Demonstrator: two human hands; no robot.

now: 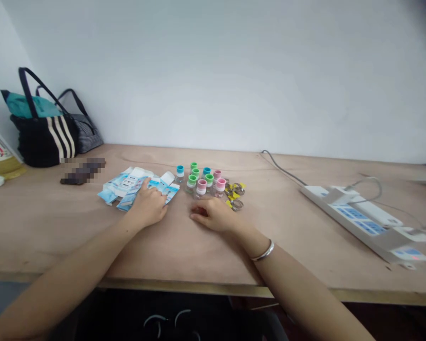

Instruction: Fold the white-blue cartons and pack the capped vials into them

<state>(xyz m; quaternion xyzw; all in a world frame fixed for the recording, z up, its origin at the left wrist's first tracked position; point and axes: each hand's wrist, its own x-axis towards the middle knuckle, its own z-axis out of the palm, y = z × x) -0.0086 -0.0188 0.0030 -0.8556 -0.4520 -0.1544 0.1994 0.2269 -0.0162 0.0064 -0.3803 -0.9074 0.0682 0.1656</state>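
Observation:
My left hand (pixel 149 204) lies over the near right part of a pile of flattened blue-and-white paper boxes (pixel 126 183), its fingers apart and the index finger stretched forward. Just right of the pile stands a cluster of several small clear bottles (pixel 200 190) with blue, green and pink tops. My right hand (pixel 215 214) rests on the table right in front of these bottles, fingers loosely bent with a gap to the thumb and nothing visible between them. Several round metal rings (pixel 236 204) with yellow tags lie beside the bottles, beyond my right hand.
A white power strip (pixel 355 220) with plugged-in adapters and a grey cable (pixel 284 168) lies on the right. At the back left stand a black striped bag (pixel 44 139), a grey bag (pixel 88 135) and a jug of yellow liquid (pixel 7 166). A dark, partly blurred object (pixel 83 173) lies before them.

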